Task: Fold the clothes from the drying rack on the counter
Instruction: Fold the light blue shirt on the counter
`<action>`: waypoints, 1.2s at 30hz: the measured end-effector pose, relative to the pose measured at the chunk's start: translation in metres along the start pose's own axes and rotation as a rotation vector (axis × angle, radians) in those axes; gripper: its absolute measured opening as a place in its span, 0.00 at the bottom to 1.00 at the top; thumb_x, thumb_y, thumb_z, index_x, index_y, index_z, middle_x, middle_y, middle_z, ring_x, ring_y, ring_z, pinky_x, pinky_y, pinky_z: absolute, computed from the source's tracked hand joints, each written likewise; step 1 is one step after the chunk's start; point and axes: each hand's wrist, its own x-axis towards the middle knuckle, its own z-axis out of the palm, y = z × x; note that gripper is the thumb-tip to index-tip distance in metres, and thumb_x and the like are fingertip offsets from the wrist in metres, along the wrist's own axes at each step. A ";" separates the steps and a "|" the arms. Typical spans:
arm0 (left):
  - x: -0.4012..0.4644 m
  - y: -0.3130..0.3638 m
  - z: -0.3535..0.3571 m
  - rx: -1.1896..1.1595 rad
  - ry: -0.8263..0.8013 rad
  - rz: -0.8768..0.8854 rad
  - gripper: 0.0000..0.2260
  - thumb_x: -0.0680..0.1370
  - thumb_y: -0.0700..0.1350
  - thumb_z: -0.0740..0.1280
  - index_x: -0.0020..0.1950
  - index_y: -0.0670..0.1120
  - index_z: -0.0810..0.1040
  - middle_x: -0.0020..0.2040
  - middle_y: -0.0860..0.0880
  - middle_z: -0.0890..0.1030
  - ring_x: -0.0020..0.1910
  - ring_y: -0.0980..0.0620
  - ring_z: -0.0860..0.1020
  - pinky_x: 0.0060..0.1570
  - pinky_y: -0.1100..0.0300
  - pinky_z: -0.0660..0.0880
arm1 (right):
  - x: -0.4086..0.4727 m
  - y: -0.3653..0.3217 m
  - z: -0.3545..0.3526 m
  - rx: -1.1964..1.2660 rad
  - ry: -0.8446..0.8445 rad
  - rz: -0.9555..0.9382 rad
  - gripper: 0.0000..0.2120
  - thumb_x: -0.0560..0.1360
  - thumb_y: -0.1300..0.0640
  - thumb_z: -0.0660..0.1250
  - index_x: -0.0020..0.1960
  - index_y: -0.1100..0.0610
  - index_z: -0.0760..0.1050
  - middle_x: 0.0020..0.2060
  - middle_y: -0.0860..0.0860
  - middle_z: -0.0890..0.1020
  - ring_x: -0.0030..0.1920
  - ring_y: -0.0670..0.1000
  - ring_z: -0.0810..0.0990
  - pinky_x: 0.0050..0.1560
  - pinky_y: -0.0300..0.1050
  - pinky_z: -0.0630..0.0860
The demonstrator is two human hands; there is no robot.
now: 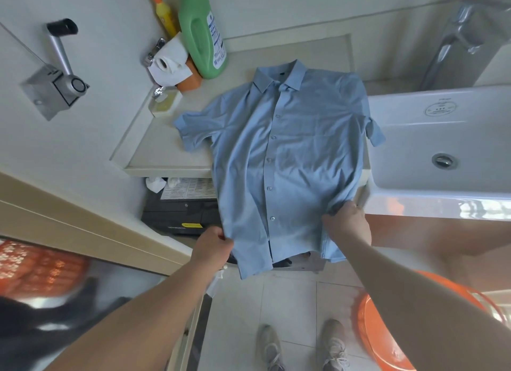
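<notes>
A light blue short-sleeved button shirt (282, 149) lies front side up on the pale counter (166, 154), collar at the far side. Its lower part hangs over the counter's near edge. My left hand (213, 246) pinches the shirt's left bottom edge. At the right side seam near the hem, my right hand (347, 220) grips bunched fabric. One sleeve spreads left on the counter; the other hangs over the sink's rim.
A white sink (442, 149) with a tap (453, 41) adjoins the counter on the right. A green detergent bottle (201, 30), yellow bottle (164, 13), paper roll (168, 63) and soap dish (164, 105) crowd the back left. An orange basin (387, 329) sits on the floor.
</notes>
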 end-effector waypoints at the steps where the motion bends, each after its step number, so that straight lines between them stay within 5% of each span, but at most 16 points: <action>1: 0.001 0.001 0.000 -0.002 -0.005 0.004 0.03 0.76 0.43 0.66 0.46 0.46 0.79 0.40 0.47 0.82 0.37 0.47 0.80 0.35 0.57 0.71 | 0.001 0.003 0.000 0.000 0.010 -0.018 0.10 0.73 0.54 0.67 0.51 0.58 0.72 0.54 0.57 0.75 0.39 0.57 0.77 0.42 0.50 0.74; 7: 0.004 0.003 -0.002 0.008 -0.017 0.007 0.03 0.77 0.41 0.65 0.46 0.45 0.78 0.40 0.46 0.81 0.38 0.47 0.80 0.35 0.58 0.71 | 0.000 0.017 -0.013 0.034 0.050 -0.014 0.04 0.73 0.57 0.66 0.47 0.56 0.73 0.40 0.52 0.78 0.41 0.57 0.77 0.39 0.47 0.71; 13: 0.009 -0.011 -0.018 0.034 0.020 -0.005 0.06 0.77 0.39 0.64 0.47 0.47 0.80 0.40 0.49 0.83 0.39 0.48 0.80 0.35 0.58 0.71 | 0.003 0.050 -0.035 0.054 0.142 0.109 0.10 0.72 0.56 0.64 0.51 0.54 0.79 0.39 0.53 0.81 0.41 0.59 0.79 0.41 0.47 0.73; 19: 0.012 -0.028 -0.033 -0.015 0.060 0.000 0.09 0.75 0.37 0.62 0.40 0.47 0.80 0.35 0.48 0.81 0.38 0.44 0.79 0.37 0.56 0.70 | -0.007 0.059 -0.066 0.052 0.232 0.111 0.07 0.70 0.59 0.63 0.41 0.57 0.80 0.30 0.55 0.81 0.34 0.59 0.79 0.39 0.49 0.78; 28: 0.005 -0.026 -0.045 -0.285 0.270 0.025 0.15 0.78 0.36 0.62 0.36 0.52 0.72 0.37 0.48 0.77 0.37 0.46 0.74 0.42 0.54 0.70 | -0.015 0.062 -0.097 0.099 0.354 0.155 0.06 0.75 0.61 0.63 0.52 0.57 0.71 0.37 0.53 0.75 0.43 0.61 0.76 0.44 0.50 0.70; 32: 0.005 -0.029 -0.027 -0.477 0.048 -0.175 0.08 0.75 0.36 0.64 0.41 0.42 0.82 0.36 0.38 0.81 0.35 0.44 0.76 0.37 0.54 0.72 | -0.015 0.063 -0.090 0.171 0.281 0.234 0.10 0.73 0.61 0.61 0.53 0.61 0.76 0.40 0.60 0.81 0.40 0.61 0.79 0.43 0.50 0.76; 36: -0.011 -0.031 -0.003 -0.598 -0.189 -0.236 0.10 0.83 0.45 0.67 0.48 0.39 0.81 0.35 0.45 0.77 0.31 0.49 0.73 0.29 0.61 0.77 | -0.028 0.057 -0.076 0.219 0.166 0.104 0.10 0.80 0.56 0.62 0.46 0.61 0.74 0.40 0.60 0.81 0.37 0.58 0.77 0.37 0.48 0.70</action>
